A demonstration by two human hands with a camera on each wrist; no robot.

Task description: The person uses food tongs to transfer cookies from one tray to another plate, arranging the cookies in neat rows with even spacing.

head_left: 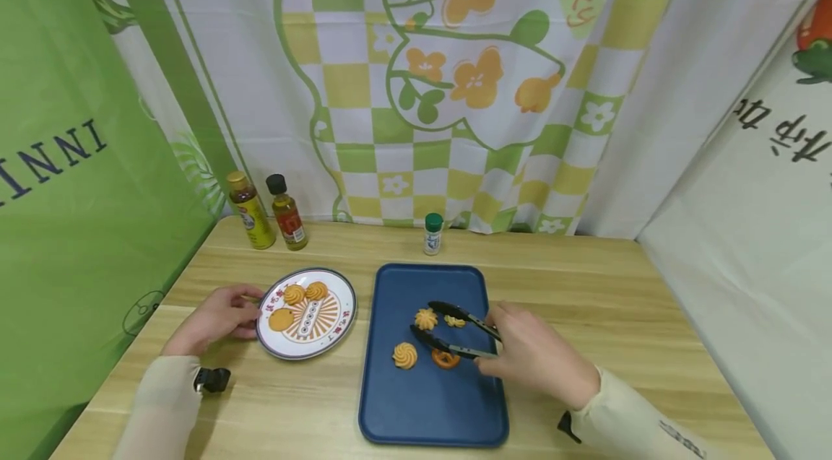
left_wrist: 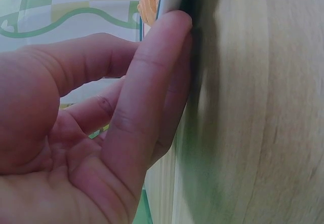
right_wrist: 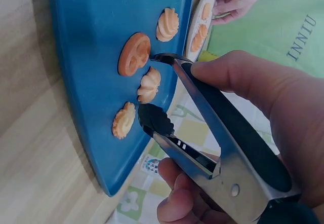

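My left hand (head_left: 217, 319) is at the left rim of a round white plate (head_left: 338, 326), its fingertips on the edge in the left wrist view. Two swirled cookies (head_left: 316, 291) and a smooth round cookie (head_left: 282, 320) lie on that plate. With my right hand (head_left: 536, 352) I grip a pair of tongs (right_wrist: 212, 133), black-tipped and spread apart. Their tips straddle a ridged cookie (right_wrist: 149, 85) on the blue tray (head_left: 432, 409). Around it lie a pretzel-shaped cookie (right_wrist: 134, 54), a swirled cookie (head_left: 404, 355) and a wavy-edged cookie (right_wrist: 124, 120).
Two sauce bottles, one yellow-labelled (head_left: 252, 214) and one black-capped (head_left: 287, 214), stand at the back left of the wooden table (head_left: 585, 287). A small green-capped shaker (head_left: 432, 235) stands behind the tray. Printed curtains (head_left: 448, 120) hang along the table's back edge.
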